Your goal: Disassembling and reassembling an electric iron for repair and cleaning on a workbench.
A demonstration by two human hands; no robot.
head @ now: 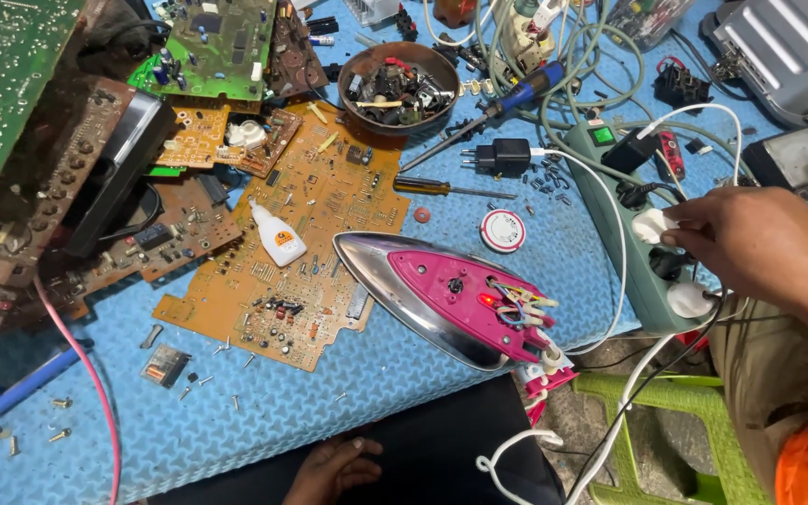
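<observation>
My right hand (750, 238) reaches in from the right and pinches a white plug (649, 224) seated in a grey-green power strip (642, 290). A second white plug (689, 299) sits lower in the same strip. On the blue mat (329, 411) lies a pink iron (455, 299), cover removed, chrome soleplate down and bare wires at its heel. A small red lamp (486, 299) glows on it. Its white cord (610, 421) hangs off the table edge. My left hand (334, 468) rests at the bottom on dark cloth, fingers loose and holding nothing.
Orange and green circuit boards (301, 215) cover the left half, with a small glue bottle (276, 236) on one. Behind them are a bowl of parts (396, 89), a yellow-handled screwdriver (441, 188), a black adapter (502, 154) and a round white tin (502, 230). Loose screws (58, 404) lie front left; a green stool (675, 440) stands below.
</observation>
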